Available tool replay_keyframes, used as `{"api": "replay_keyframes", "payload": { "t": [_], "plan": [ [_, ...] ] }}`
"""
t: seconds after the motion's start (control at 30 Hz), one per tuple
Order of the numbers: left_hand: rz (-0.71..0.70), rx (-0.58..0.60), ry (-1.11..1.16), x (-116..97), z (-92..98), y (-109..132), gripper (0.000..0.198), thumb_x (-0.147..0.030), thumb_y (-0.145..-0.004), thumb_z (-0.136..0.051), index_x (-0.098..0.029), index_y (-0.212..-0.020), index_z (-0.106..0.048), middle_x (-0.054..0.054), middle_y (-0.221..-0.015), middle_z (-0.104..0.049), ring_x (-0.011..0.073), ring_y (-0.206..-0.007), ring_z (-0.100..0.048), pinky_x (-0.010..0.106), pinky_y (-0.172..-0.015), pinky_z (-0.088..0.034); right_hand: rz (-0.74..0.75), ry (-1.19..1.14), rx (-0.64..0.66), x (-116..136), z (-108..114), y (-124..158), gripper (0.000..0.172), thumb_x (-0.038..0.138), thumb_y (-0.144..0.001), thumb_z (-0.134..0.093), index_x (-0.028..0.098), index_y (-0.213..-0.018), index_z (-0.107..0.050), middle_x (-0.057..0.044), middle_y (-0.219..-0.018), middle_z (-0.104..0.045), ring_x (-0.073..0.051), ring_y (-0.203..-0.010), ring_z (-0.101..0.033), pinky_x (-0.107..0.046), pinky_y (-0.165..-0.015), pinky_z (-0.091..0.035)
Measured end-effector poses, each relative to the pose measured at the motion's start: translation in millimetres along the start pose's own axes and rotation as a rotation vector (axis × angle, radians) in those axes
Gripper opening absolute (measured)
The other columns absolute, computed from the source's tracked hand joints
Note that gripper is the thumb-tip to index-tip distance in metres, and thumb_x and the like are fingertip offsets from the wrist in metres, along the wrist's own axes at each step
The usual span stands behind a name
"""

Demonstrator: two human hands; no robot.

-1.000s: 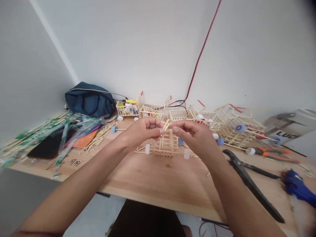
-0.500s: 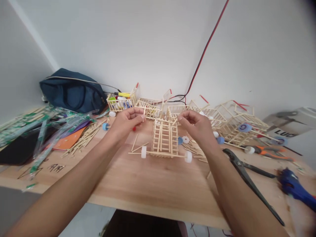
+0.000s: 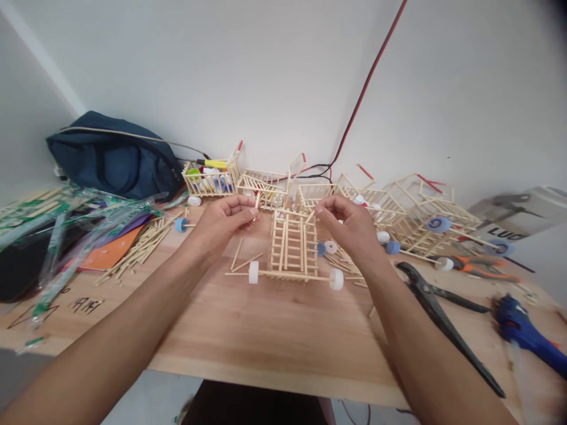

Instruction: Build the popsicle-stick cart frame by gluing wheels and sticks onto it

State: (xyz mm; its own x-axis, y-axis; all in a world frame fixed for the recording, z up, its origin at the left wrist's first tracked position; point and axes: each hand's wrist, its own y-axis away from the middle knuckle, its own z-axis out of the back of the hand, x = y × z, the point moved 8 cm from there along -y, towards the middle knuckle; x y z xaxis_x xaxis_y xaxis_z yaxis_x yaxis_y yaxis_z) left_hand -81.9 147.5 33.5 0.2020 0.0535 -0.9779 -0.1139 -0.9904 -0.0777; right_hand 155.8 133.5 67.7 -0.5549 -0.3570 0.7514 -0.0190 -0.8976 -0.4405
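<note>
A small cart frame (image 3: 293, 248) built of thin wooden sticks lies on the table between my hands. Its near axle carries a white wheel (image 3: 253, 272) at the left and another white wheel (image 3: 336, 279) at the right. My left hand (image 3: 225, 223) is closed, with a short wooden stick (image 3: 257, 204) pinched upright between thumb and fingers. On the other side, my right hand (image 3: 348, 223) pinches a short stick (image 3: 310, 216) that slants down to the frame's far right corner; whether it touches there I cannot tell.
Several stick-built carts (image 3: 427, 218) stand along the wall. At the right lie black pliers (image 3: 436, 307), orange-handled pliers (image 3: 481, 267) and a blue glue gun (image 3: 522, 330). A blue bag (image 3: 113, 156), plastic wrappers (image 3: 84, 236) and loose sticks (image 3: 137, 251) occupy the left.
The whole view has shifted slightly, so things sit a little further left and higher. Both hands keep their pinch with little visible movement relative to the frame.
</note>
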Motion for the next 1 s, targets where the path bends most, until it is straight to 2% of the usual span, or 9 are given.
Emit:
{"api": "replay_keyframes", "payload": {
  "t": [0.63,1.0],
  "plan": [
    [0.005,-0.019,0.011,0.1,0.3,0.1,0.033,-0.028,-0.063,-0.085,-0.014,-0.088,-0.069,0.0,-0.07,-0.067,0.0092,-0.062,-0.056,0.022,-0.06,-0.042,-0.026,-0.003,0.022,-0.4,-3.6,-0.1,0.017,0.036,-0.081,-0.059,0.02,-0.076,-0.06,0.002,-0.07,-0.059,-0.013,-0.065,-0.052,-0.029,-0.066,-0.039],
    [-0.009,-0.003,-0.001,1.2,0.2,-0.5,0.038,-0.027,-0.065,-0.084,-0.016,-0.097,-0.068,0.0,-0.07,-0.065,0.0109,-0.065,-0.058,0.022,-0.06,-0.042,-0.006,0.022,0.007,1.2,-2.7,0.3,0.014,0.034,-0.082,-0.058,0.021,-0.076,-0.06,0.001,-0.072,-0.062,-0.014,-0.067,-0.055,-0.03,-0.067,-0.04]
  ]
}}
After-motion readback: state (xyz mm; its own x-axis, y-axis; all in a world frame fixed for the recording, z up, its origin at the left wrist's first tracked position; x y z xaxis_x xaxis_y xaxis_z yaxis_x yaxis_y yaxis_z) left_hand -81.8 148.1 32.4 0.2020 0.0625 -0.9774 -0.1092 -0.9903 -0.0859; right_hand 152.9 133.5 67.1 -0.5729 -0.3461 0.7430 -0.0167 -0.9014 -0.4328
